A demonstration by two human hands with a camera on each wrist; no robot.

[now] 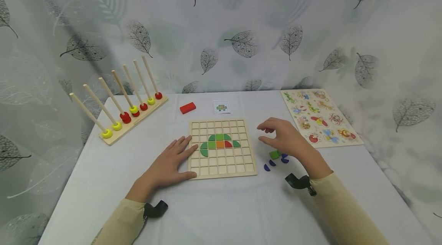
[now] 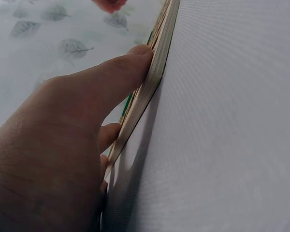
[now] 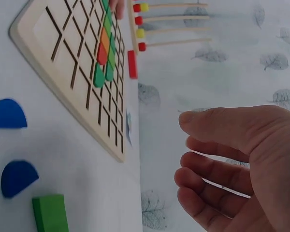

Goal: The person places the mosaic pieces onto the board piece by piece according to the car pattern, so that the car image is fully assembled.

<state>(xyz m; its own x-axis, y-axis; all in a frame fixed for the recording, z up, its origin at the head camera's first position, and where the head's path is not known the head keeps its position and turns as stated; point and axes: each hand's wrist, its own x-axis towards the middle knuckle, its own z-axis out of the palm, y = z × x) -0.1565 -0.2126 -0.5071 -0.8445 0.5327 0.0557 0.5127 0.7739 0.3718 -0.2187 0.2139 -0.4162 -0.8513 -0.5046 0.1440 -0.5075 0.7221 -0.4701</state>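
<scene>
The left hand (image 1: 171,162) rests at the left side of a square wooden grid board (image 1: 221,170), its fingers spread and touching the rim, the thumb on the near left corner. The board lies flat on the white-covered bench (image 1: 221,214); set in its cells are green pieces (image 1: 204,152), an orange square (image 1: 220,144) and a red rounded piece (image 1: 228,144). The right hand (image 1: 286,137) hangs above the bench right of the board, fingers loosely bent, the thumb well apart from them, holding nothing. Beneath it lie a green block (image 1: 274,155) and several blue half-round pieces (image 1: 267,167). Beyond the board are a small picture card (image 1: 221,107) and a red block (image 1: 188,107). A seven-peg bead rack (image 1: 146,114) stands at back left; an animal puzzle board (image 1: 326,113) lies at right.
</scene>
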